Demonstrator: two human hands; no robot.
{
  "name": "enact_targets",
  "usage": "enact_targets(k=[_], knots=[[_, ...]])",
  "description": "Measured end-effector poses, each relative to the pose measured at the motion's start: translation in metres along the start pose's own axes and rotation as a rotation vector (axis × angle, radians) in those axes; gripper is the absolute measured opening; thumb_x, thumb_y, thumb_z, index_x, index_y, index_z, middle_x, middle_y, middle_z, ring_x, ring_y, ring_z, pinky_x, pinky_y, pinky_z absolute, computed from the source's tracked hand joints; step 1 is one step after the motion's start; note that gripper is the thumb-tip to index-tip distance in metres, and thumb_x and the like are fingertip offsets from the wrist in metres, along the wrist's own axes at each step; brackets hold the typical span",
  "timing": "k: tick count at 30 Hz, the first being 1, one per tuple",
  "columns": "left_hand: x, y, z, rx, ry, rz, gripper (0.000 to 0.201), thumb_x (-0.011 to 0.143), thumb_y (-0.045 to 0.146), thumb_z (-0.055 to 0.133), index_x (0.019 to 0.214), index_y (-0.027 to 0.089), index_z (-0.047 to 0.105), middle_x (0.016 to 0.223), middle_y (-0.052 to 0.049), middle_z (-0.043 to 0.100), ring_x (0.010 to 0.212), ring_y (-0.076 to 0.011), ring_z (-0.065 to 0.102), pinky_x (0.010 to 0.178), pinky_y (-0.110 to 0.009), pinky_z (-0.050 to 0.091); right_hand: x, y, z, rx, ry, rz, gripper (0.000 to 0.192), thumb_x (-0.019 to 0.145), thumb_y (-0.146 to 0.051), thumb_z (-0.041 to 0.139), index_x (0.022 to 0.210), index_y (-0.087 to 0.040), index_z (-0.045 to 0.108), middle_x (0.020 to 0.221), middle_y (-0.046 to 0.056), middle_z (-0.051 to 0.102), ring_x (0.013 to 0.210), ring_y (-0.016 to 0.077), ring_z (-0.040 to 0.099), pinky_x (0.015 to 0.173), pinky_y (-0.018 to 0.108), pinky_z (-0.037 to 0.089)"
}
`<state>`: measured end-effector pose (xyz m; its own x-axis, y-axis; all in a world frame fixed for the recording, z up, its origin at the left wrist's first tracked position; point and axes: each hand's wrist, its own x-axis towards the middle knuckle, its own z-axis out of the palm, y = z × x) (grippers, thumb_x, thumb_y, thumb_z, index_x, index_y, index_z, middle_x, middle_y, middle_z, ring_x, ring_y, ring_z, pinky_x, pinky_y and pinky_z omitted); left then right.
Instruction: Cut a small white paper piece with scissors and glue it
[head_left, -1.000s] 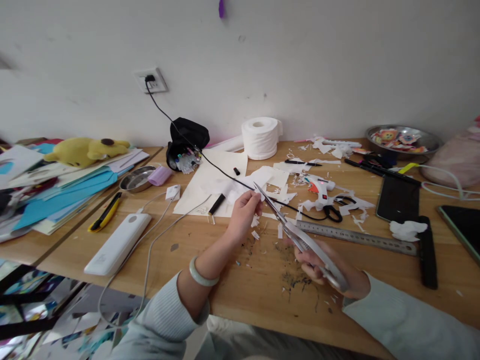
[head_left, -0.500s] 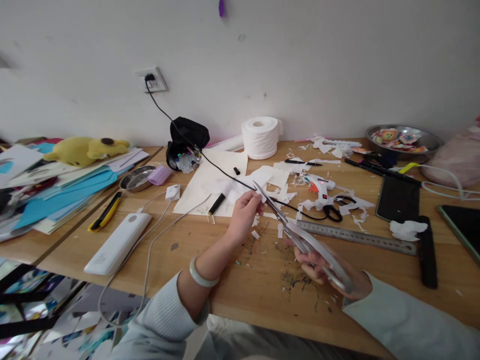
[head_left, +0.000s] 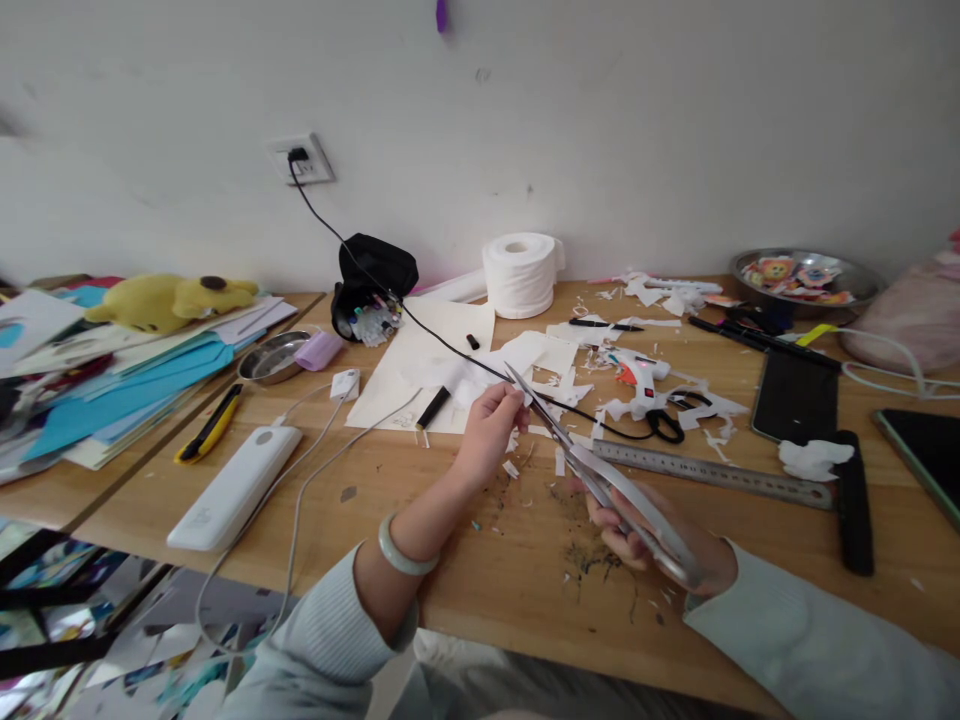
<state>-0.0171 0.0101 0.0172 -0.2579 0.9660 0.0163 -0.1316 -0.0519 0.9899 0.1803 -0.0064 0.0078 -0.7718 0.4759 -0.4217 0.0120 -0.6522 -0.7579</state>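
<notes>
My right hand point(head_left: 637, 525) is wrapped round the handles of a large pair of silver scissors point(head_left: 559, 432), whose blades point up and to the left. Close beside the blade tips, my left hand point(head_left: 491, 425) is closed in a pinch. A small bit of white paper seems to show at its fingertips, but what it holds is mostly hidden. Behind the hands lie a white sheet point(head_left: 390, 375) and torn white tissue point(head_left: 525, 350). A black marker point(head_left: 433, 408) rests on the sheet, left of my left hand.
A steel ruler point(head_left: 720, 473), a glue gun point(head_left: 646, 385) and black-handled scissors point(head_left: 666, 426) lie to the right. Behind stands a tissue roll point(head_left: 520, 285). A black cable point(head_left: 442, 340) crosses the table. Leftward are a power bank point(head_left: 236, 487) and a yellow cutter point(head_left: 210, 425).
The scissors' handles and my right hand have shifted slightly left, and the handles look drawn closer together. My left hand stays where it was.
</notes>
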Motion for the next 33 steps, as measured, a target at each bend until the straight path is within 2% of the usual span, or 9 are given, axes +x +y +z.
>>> enact_targets(k=[9, 14, 20, 33], knots=[[0.0001, 0.0000, -0.0011, 0.015, -0.016, -0.011, 0.022, 0.074, 0.031, 0.051, 0.057, 0.018, 0.047, 0.050, 0.004, 0.050, 0.048, -0.0082, 0.044, 0.052, -0.022, 0.034, 0.0009, 0.0024, -0.0029, 0.043, -0.012, -0.003, 0.040, 0.066, -0.044, 0.067, 0.096, -0.020, 0.057, 0.060, -0.009, 0.038, 0.037, -0.0014, 0.025, 0.031, 0.012, 0.018], [-0.0005, 0.0017, 0.0008, -0.025, -0.023, -0.031, 0.020, 0.073, 0.030, 0.052, 0.057, 0.018, 0.047, 0.049, 0.004, 0.052, 0.048, -0.0083, 0.046, 0.051, -0.022, 0.036, -0.0006, 0.0004, -0.0004, 0.061, -0.023, -0.009, 0.041, 0.067, -0.043, 0.068, 0.099, -0.020, 0.057, 0.059, -0.009, 0.038, 0.037, -0.0012, 0.025, 0.031, 0.012, 0.018], [-0.0010, 0.0025, 0.0026, -0.080, -0.022, -0.044, 0.018, 0.074, 0.027, 0.050, 0.059, 0.018, 0.047, 0.050, 0.004, 0.051, 0.046, -0.0075, 0.046, 0.051, -0.022, 0.036, 0.0003, 0.0012, -0.0009, 0.084, -0.001, 0.007, 0.045, 0.062, -0.049, 0.070, 0.093, -0.019, 0.058, 0.058, -0.009, 0.039, 0.036, -0.0016, 0.027, 0.030, 0.012, 0.019], [-0.0001, -0.0013, 0.0009, -0.036, -0.043, -0.022, 0.020, 0.075, 0.030, 0.051, 0.060, 0.018, 0.048, 0.051, 0.003, 0.052, 0.048, -0.0080, 0.047, 0.053, -0.022, 0.037, 0.0025, 0.0056, -0.0058, 0.104, -0.021, 0.009, 0.035, 0.071, -0.044, 0.064, 0.096, -0.021, 0.057, 0.060, -0.009, 0.038, 0.037, -0.0008, 0.023, 0.030, 0.012, 0.020]])
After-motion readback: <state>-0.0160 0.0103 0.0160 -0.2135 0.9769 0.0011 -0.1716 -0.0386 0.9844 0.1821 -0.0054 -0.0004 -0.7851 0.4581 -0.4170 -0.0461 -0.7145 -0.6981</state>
